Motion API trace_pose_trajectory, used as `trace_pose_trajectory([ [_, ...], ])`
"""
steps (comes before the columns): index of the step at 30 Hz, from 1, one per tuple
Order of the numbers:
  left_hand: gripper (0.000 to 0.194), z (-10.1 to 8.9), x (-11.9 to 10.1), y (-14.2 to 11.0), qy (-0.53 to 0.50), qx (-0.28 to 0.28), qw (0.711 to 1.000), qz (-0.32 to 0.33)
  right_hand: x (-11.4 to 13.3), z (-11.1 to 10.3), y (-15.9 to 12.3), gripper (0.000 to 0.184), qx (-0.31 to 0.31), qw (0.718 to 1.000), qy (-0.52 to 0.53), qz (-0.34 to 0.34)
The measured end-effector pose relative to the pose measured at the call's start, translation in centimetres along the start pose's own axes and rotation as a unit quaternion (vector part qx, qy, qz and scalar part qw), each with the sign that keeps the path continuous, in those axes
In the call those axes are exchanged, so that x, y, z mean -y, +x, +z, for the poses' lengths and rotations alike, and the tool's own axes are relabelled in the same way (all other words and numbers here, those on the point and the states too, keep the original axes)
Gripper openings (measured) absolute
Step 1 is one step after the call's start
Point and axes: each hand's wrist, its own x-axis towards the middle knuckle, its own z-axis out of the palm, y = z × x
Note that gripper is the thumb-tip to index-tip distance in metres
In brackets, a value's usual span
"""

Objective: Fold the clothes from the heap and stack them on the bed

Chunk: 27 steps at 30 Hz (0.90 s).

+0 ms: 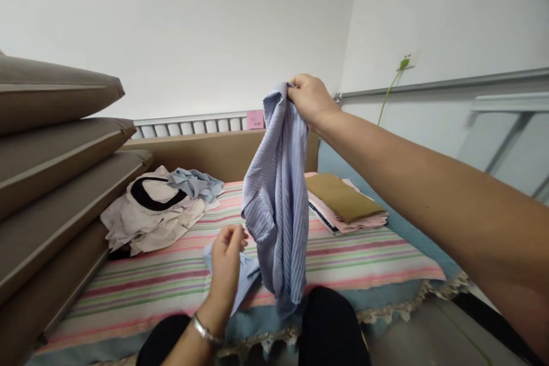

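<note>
From my right hand (pixel 311 98), raised in the middle of the view, hangs a blue-and-white striped shirt (pixel 281 194). The fingers pinch its upper edge, and the cloth falls in long folds almost to the bed's front edge. My left hand (pixel 228 249), with a silver bracelet at the wrist, is just left of the shirt's lower half. Its fingers are curled together; whether they grip any cloth cannot be made out. Behind and below that hand, light blue fabric (pixel 247 277) lies on the bed; I cannot tell if it belongs to the shirt.
A loose heap of pale clothes (pixel 171 223) lies at the left, with a blue garment (pixel 197 183) on top. Folded clothes (pixel 347 200) are stacked at the right, olive uppermost. Stacked brown cushions (pixel 60 166) stand along the left. A striped sheet (pixel 364 257) covers the bed.
</note>
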Motion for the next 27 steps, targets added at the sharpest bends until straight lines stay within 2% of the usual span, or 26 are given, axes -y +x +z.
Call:
trace_pose_trajectory([
  [2, 0.034, 0.9, -0.1, -1.4, 0.042, 0.030, 0.999, -0.009, 0.3, 0.4, -0.4, 0.016, 0.007, 1.000, 0.002, 0.008],
  [4, 0.040, 1.7, -0.5, -1.1, 0.102, 0.030, 0.994, -0.018, 0.9, 1.0, -0.8, 0.015, 0.011, 1.000, 0.006, 0.015],
  [8, 0.048, 3.0, -0.9, 2.6, 0.175, 0.011, 0.984, -0.045, 2.2, 2.0, -1.6, 0.014, 0.040, 0.999, 0.036, 0.007],
  [11, 0.029, 3.6, -0.4, 5.6, 0.153, 0.017, 0.987, -0.049, 2.8, 1.9, -2.0, 0.012, 0.063, 0.997, 0.039, 0.009],
  [14, 0.014, 3.2, 0.0, 7.7, 0.118, 0.022, 0.992, -0.045, 2.9, 0.9, -2.3, 0.010, 0.067, 0.997, 0.009, 0.022],
  [17, 0.010, 1.3, -0.8, 9.4, 0.086, 0.013, 0.995, -0.044, 2.2, -0.9, -2.6, 0.010, 0.064, 0.995, -0.064, 0.048],
  [20, 0.008, -1.6, -3.8, 11.5, 0.060, -0.013, 0.998, -0.030, 0.5, -2.9, -2.9, 0.014, 0.067, 0.986, -0.136, 0.075],
  [23, 0.010, -4.3, -8.2, 13.4, 0.044, -0.039, 0.998, 0.011, -0.9, -4.6, -3.2, 0.028, 0.051, 0.982, -0.139, 0.120],
  [27, 0.014, -6.0, -14.7, 14.6, 0.044, -0.027, 0.996, 0.071, 0.0, -6.3, -2.7, 0.051, -0.012, 0.985, -0.120, 0.119],
])
